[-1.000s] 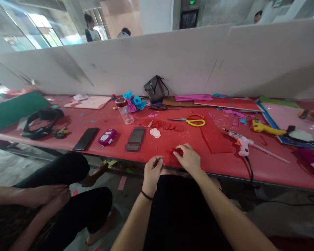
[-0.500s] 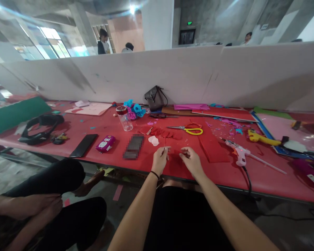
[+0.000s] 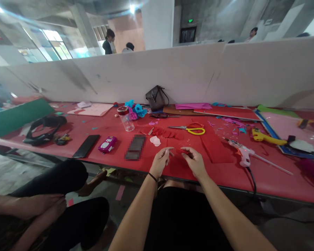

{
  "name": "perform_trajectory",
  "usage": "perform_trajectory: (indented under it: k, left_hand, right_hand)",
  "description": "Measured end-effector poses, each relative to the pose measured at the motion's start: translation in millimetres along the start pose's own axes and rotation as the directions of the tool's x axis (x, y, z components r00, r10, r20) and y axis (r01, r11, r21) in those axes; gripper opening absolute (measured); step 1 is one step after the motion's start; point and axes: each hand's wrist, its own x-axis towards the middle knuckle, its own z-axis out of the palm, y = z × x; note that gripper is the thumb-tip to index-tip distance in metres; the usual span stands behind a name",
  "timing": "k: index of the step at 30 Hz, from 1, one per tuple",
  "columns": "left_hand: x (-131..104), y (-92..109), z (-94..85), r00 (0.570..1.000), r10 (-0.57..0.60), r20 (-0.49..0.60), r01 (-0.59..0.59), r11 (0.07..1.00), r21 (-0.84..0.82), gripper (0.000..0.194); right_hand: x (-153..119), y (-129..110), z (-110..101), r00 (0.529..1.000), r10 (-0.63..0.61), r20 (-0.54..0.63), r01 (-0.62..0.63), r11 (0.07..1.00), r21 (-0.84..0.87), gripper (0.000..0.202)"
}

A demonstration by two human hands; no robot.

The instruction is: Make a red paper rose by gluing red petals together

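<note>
The single view looks out from the wearer's head, above the near side of the table (image 3: 272, 184), facing forward and tilted down across its top. It is near enough that the left hand (image 3: 161, 162) and right hand (image 3: 195, 162), at the table's near edge, show whole, with the lap (image 3: 178, 216) on the table's near side. It spans a long stretch of table, the pale wall (image 3: 172, 69) along the table's far edge, and a door (image 3: 187, 35) well beyond the table.
</note>
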Motion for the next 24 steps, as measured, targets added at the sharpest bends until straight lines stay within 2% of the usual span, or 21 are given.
perform_trajectory:
  k: [4, 8, 12, 15, 17, 19, 20, 22, 23, 24]
  left_hand:
    - [-2, -2, 0.5, 0.996, 0.017, -0.092, -0.029, 0.991, -0.127, 0.035]
    - [-3, -2, 1.5, 0.987, 0.056, -0.153, -0.078, 0.987, -0.142, 0.031]
    - [-1, -4, 1.3, 0.975, 0.105, -0.193, -0.125, 0.988, -0.093, 0.026]
    - [0, -4, -0.2, 0.981, 0.101, -0.169, -0.113, 0.991, -0.065, 0.025]
    - [0, -4, -2.0, 0.986, 0.08, -0.148, -0.091, 0.993, -0.069, 0.025]
    - [-1, -4, -3.6, 0.986, 0.066, -0.15, -0.082, 0.992, -0.098, 0.028]
    - [-2, -4, -4.1, 0.986, 0.062, -0.154, -0.081, 0.99, -0.117, 0.031]
    - [-3, -3, -4.0, 0.986, 0.059, -0.157, -0.082, 0.986, -0.146, 0.038]
    - [-4, -3, -3.6, 0.986, 0.06, -0.158, -0.083, 0.986, -0.148, 0.04]
    - [-4, -3, -2.8, 0.985, 0.062, -0.164, -0.086, 0.986, -0.142, 0.04]
  right_hand:
    - [2, 3, 0, 1.0, -0.012, -0.012, 0.012, 1.0, -0.005, 0.027]
    - [2, 4, 1, 0.999, -0.041, 0.019, 0.041, 0.999, 0.013, 0.03]
    - [0, -5, 7, 0.998, -0.063, 0.02, 0.065, 0.987, -0.144, 0.033]
    - [-7, -16, 1, 0.985, -0.159, -0.073, 0.136, 0.957, -0.256, 0.041]
    - [-12, -20, -22, 0.951, -0.258, -0.173, 0.189, 0.922, -0.339, 0.04]
    - [-16, -16, -61, 0.893, -0.342, -0.293, 0.166, 0.854, -0.493, 0.033]
    - [-16, -11, -85, 0.864, -0.363, -0.349, 0.108, 0.81, -0.576, 0.03]
    - [-13, 2, -134, 0.799, -0.317, -0.511, -0.132, 0.736, -0.664, 0.029]
    - [-9, 9, -156, 0.804, -0.237, -0.546, -0.259, 0.686, -0.68, 0.032]
    - [-4, 16, -174, 0.833, -0.122, -0.539, -0.352, 0.635, -0.687, 0.035]
